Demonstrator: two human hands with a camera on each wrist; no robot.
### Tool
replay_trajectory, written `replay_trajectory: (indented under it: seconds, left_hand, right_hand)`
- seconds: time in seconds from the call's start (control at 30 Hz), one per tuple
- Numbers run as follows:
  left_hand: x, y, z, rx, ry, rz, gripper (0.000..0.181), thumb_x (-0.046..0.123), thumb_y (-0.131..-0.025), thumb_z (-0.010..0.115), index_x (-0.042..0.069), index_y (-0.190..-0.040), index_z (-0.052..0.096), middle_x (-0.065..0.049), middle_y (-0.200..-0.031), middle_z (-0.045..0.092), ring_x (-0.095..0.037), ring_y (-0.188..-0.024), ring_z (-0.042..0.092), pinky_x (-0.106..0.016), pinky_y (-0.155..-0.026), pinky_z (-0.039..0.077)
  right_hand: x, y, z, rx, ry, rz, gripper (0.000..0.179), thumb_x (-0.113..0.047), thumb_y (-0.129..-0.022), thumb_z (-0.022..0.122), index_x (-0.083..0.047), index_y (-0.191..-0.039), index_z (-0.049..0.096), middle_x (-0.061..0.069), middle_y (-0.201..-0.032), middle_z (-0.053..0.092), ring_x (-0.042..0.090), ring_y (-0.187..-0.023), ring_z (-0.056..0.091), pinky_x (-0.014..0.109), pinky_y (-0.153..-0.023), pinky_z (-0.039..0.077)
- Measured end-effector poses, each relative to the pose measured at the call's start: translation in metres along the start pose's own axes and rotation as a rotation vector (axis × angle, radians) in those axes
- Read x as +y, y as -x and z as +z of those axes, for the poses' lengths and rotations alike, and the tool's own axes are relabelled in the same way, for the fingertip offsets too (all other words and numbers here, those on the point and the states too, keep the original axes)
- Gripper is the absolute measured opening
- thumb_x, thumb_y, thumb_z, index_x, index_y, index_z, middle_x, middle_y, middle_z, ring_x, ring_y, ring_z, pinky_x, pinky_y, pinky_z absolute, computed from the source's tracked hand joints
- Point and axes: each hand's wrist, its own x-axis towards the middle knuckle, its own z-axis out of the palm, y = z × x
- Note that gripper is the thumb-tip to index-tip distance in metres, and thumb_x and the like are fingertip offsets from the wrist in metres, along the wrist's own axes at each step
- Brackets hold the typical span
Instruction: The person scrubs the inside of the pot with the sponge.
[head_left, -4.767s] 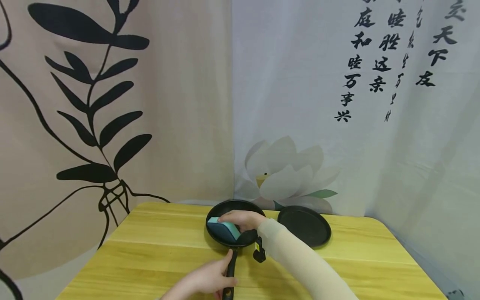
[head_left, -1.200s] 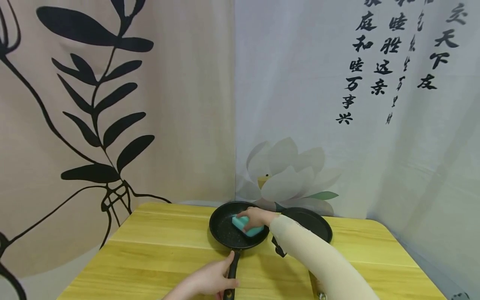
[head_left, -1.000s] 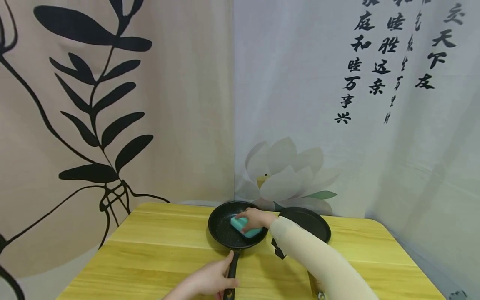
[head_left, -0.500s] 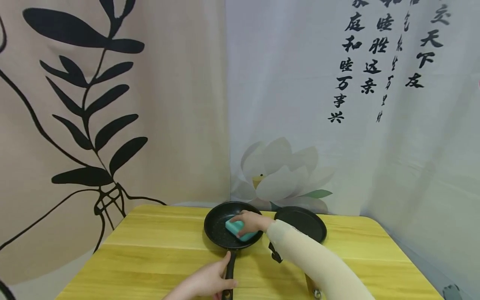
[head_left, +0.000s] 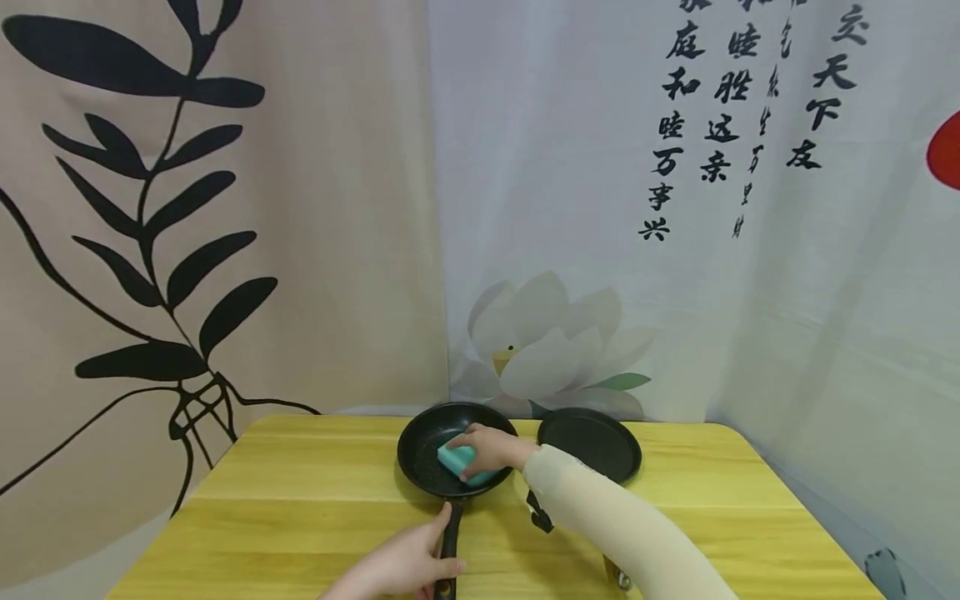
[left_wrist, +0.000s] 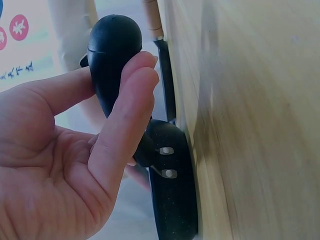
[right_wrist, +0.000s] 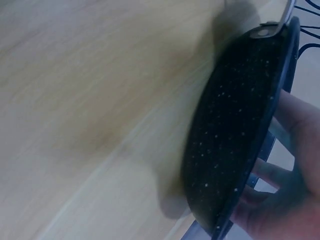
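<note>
A black frying pan (head_left: 420, 458) sits near the back of the wooden table. My left hand (head_left: 401, 560) holds its black handle (head_left: 451, 533), thumb along the top; the left wrist view shows the fingers wrapped around the handle's rounded end (left_wrist: 115, 45). Inside the pan, my right hand (head_left: 491, 450) grips a teal sponge (head_left: 453, 457) against the inner surface, toward the right side. In the right wrist view the speckled outer wall of the pan (right_wrist: 225, 120) hides the sponge, and only part of the right hand (right_wrist: 295, 175) shows beyond the rim.
A second, shallower black pan (head_left: 592, 442) lies to the right, partly covered by my right sleeve (head_left: 622, 525). A wooden handle with a metal end (head_left: 619, 575) shows beneath that sleeve. A printed curtain (head_left: 345, 208) hangs behind the table (head_left: 300, 483).
Earlier the sponge was tilted at the pan's left, dark side showing; now it lies teal side up, farther right. The head view has turned slightly right. The left hand keeps its hold.
</note>
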Motion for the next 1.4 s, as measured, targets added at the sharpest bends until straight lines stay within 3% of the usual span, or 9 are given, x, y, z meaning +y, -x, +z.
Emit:
replay_trajectory:
  seconds: [0.13, 0.33, 0.83, 0.97, 1.03, 1.13, 1.23, 1.33, 1.4]
  left_hand:
    - [-0.013, -0.004, 0.0, 0.0, 0.007, -0.025, 0.106, 0.056, -0.083, 0.069, 0.009, -0.157, 0.009, -0.012, -0.071, 0.067, -0.029, -0.055, 0.065, -0.04, -0.05, 0.053]
    - [-0.015, -0.006, -0.001, -0.019, 0.017, -0.021, 0.109, 0.055, -0.081, 0.071, 0.007, -0.156, 0.008, -0.012, -0.071, 0.067, -0.028, -0.054, 0.065, -0.039, -0.049, 0.054]
    - [0.012, 0.006, 0.001, -0.005, -0.042, 0.011, 0.107, 0.052, -0.085, 0.069, 0.0, -0.155, 0.007, -0.007, -0.066, 0.065, -0.024, -0.049, 0.064, -0.036, -0.046, 0.054]
    - [0.011, 0.006, 0.001, 0.006, -0.05, -0.004, 0.107, 0.055, -0.085, 0.068, 0.002, -0.155, 0.007, -0.006, -0.068, 0.066, -0.023, -0.051, 0.065, -0.036, -0.048, 0.055]
    - [0.007, 0.004, 0.001, 0.015, -0.04, -0.001, 0.106, 0.055, -0.085, 0.068, 0.004, -0.156, 0.008, -0.007, -0.068, 0.066, -0.025, -0.052, 0.065, -0.037, -0.048, 0.055]
    - [0.0, 0.001, 0.0, 0.006, -0.026, 0.001, 0.106, 0.055, -0.085, 0.068, 0.006, -0.156, 0.008, -0.007, -0.068, 0.066, -0.024, -0.052, 0.065, -0.037, -0.049, 0.055]
    - [-0.007, -0.002, -0.001, -0.004, -0.012, 0.002, 0.107, 0.055, -0.083, 0.07, 0.007, -0.156, 0.008, -0.009, -0.068, 0.066, -0.027, -0.052, 0.064, -0.038, -0.048, 0.054]
    - [-0.014, -0.007, -0.001, -0.009, -0.01, 0.0, 0.111, 0.055, -0.08, 0.072, 0.006, -0.156, 0.008, -0.012, -0.069, 0.067, -0.031, -0.052, 0.065, -0.042, -0.047, 0.054]
    - [-0.016, -0.009, -0.001, -0.008, -0.027, 0.013, 0.111, 0.055, -0.081, 0.072, 0.004, -0.156, 0.008, -0.011, -0.069, 0.067, -0.031, -0.052, 0.064, -0.043, -0.046, 0.053]
  right_hand:
    - [-0.004, 0.0, 0.001, -0.018, 0.004, -0.001, 0.056, -0.037, -0.082, 0.079, -0.03, -0.135, 0.059, 0.004, -0.136, 0.047, 0.017, -0.117, 0.052, 0.029, -0.092, 0.047]
    - [-0.006, 0.0, -0.002, -0.043, 0.0, -0.015, 0.053, -0.037, -0.081, 0.08, -0.031, -0.131, 0.061, 0.002, -0.135, 0.047, 0.015, -0.114, 0.052, 0.029, -0.091, 0.047]
    - [-0.009, -0.004, -0.019, -0.222, -0.109, -0.049, 0.054, -0.036, -0.086, 0.075, -0.034, -0.137, 0.057, 0.008, -0.15, 0.037, 0.021, -0.134, 0.039, 0.034, -0.1, 0.043]
    - [-0.013, -0.009, -0.025, -0.284, -0.138, -0.058, 0.054, -0.026, -0.089, 0.069, -0.035, -0.14, 0.053, -0.002, -0.145, 0.046, 0.011, -0.087, 0.054, 0.024, -0.073, 0.045]
    - [-0.014, -0.012, -0.027, -0.314, -0.165, -0.055, 0.057, -0.018, -0.088, 0.066, -0.035, -0.14, 0.053, -0.006, -0.142, 0.049, 0.012, -0.061, 0.039, 0.024, -0.059, 0.037]
    - [-0.017, -0.014, -0.027, -0.343, -0.196, -0.059, 0.061, -0.01, -0.086, 0.066, -0.036, -0.14, 0.053, -0.008, -0.142, 0.048, 0.012, -0.052, 0.025, 0.024, -0.051, 0.03]
    - [-0.019, -0.014, -0.026, -0.346, -0.194, -0.065, 0.062, -0.008, -0.086, 0.069, -0.037, -0.139, 0.054, -0.008, -0.145, 0.045, 0.009, -0.06, 0.035, 0.023, -0.051, 0.032]
    - [-0.021, -0.014, -0.024, -0.322, -0.166, -0.067, 0.062, -0.009, -0.085, 0.072, -0.039, -0.137, 0.055, -0.006, -0.147, 0.043, 0.006, -0.094, 0.049, 0.023, -0.059, 0.038]
    - [-0.021, -0.015, -0.022, -0.3, -0.143, -0.059, 0.061, -0.011, -0.085, 0.074, -0.04, -0.136, 0.056, -0.005, -0.148, 0.042, 0.008, -0.117, 0.046, 0.023, -0.067, 0.042]
